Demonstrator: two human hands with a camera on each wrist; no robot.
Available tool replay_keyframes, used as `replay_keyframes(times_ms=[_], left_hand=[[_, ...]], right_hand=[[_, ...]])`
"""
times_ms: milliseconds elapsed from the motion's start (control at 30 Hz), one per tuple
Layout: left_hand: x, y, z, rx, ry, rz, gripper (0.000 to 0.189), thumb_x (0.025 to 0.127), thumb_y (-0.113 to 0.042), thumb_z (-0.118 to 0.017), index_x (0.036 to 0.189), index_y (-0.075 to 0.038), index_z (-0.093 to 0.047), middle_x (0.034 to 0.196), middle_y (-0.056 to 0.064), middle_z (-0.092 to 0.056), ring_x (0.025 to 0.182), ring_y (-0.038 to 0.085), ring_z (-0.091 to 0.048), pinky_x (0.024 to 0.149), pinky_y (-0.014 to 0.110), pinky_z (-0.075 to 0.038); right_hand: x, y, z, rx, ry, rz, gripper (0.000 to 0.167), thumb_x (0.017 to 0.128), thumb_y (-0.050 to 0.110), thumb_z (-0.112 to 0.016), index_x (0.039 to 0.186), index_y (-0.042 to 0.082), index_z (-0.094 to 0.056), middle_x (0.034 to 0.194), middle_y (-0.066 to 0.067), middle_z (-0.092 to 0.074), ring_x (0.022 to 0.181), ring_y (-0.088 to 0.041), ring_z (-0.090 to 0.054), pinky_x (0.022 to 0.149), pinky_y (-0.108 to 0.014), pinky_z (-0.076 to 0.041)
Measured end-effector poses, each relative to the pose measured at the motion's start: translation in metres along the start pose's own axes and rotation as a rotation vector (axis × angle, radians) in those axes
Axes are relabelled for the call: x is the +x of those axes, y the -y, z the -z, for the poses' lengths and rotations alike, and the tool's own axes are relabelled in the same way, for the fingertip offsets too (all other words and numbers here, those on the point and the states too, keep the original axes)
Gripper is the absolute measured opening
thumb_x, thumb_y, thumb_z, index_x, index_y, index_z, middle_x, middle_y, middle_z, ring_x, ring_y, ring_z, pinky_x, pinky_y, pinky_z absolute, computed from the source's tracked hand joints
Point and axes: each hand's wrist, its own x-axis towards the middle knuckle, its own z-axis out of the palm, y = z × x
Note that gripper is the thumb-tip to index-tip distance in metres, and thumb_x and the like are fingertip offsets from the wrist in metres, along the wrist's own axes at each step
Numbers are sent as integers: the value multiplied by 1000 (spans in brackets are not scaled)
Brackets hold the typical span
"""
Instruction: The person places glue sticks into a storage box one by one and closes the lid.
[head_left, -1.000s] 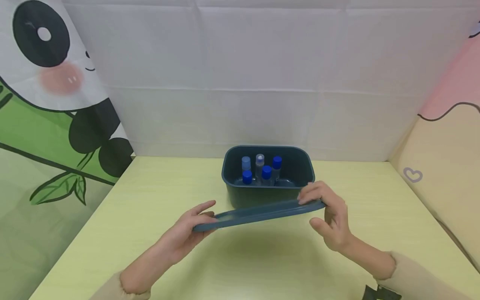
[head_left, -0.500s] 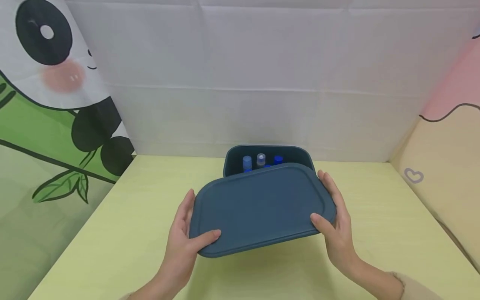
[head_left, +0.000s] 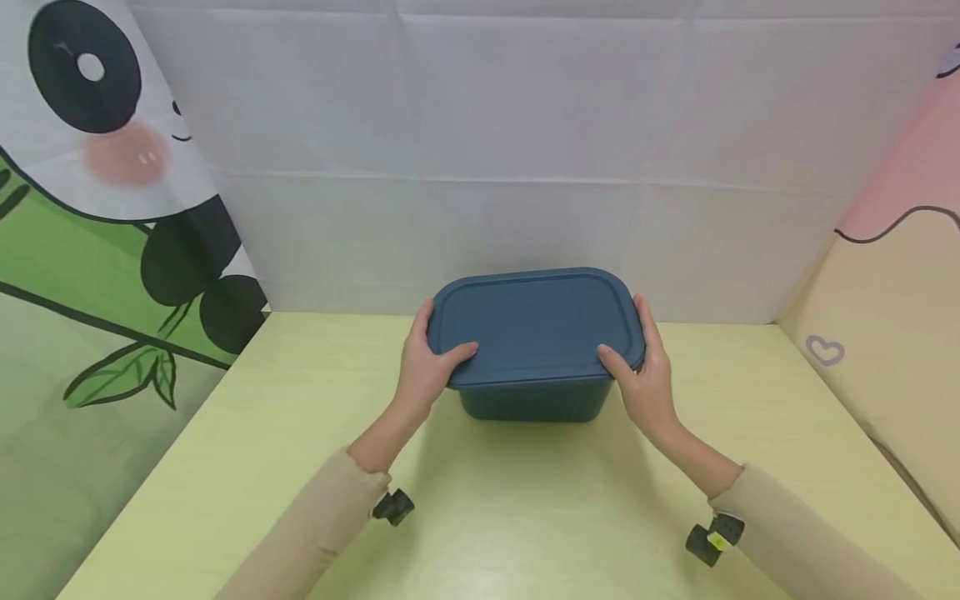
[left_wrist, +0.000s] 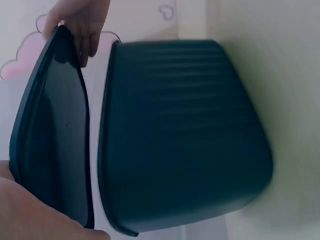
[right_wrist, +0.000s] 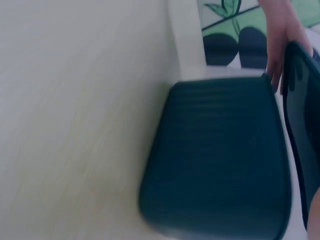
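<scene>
A dark blue lid (head_left: 536, 325) is held by both hands over a deep box (head_left: 534, 402) of the same colour. My left hand (head_left: 422, 367) grips the lid's left end, thumb on top and fingers along the edge. At the opposite end my right hand (head_left: 647, 379) holds it the same way. In the left wrist view a gap separates the lid (left_wrist: 55, 130) from the rim of the box (left_wrist: 180, 135). The right wrist view also has the lid (right_wrist: 302, 115) apart from the box (right_wrist: 220, 160). What lies inside the box is hidden beneath the lid.
The box stands on a pale yellow-green table (head_left: 510, 517), near a white cloth wall (head_left: 525, 150) at the back. A panda-print cloth (head_left: 112, 208) hangs on the left, a pink and cream one (head_left: 892, 292) on the right. Small dark cameras (head_left: 393, 506) are on both wrists.
Both hands have turned the lid from nearly edge-on to top face showing, then carried it forward over the box. The blue-capped bottles seen inside earlier are now covered from the head view.
</scene>
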Motion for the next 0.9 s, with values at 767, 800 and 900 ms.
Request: replay_keyframes(times_ms=[767,800,900], left_hand=[[54,38,-20,202,104,46,84,79,-27,-71,145,-12,-21,149,9,-21,136,26,-19,106,42,-26],[55,39,-20,208,105,41,85,79,-28,-71,145,-12,-20,149,9,-21,136,26,-19,106,43,-26],[56,42,-18,226,120,27,85,79,-29,-70,145,-13,-18,149,9,-20,136,27,-18,106,43,-26]], right_hand=[[16,-65,6,-338,34,-63,68,88,22,-58,142,-1,-23,145,-15,-29,135,-30,-21,109,-43,-19],[17,-66,7,-333,40,-73,70,88,23,-58,142,0,-22,146,-14,-28,135,-29,-21,109,-43,-18],[19,-68,8,-317,60,-98,72,87,25,-59,144,3,-20,147,-12,-25,136,-27,-18,110,-42,-17]])
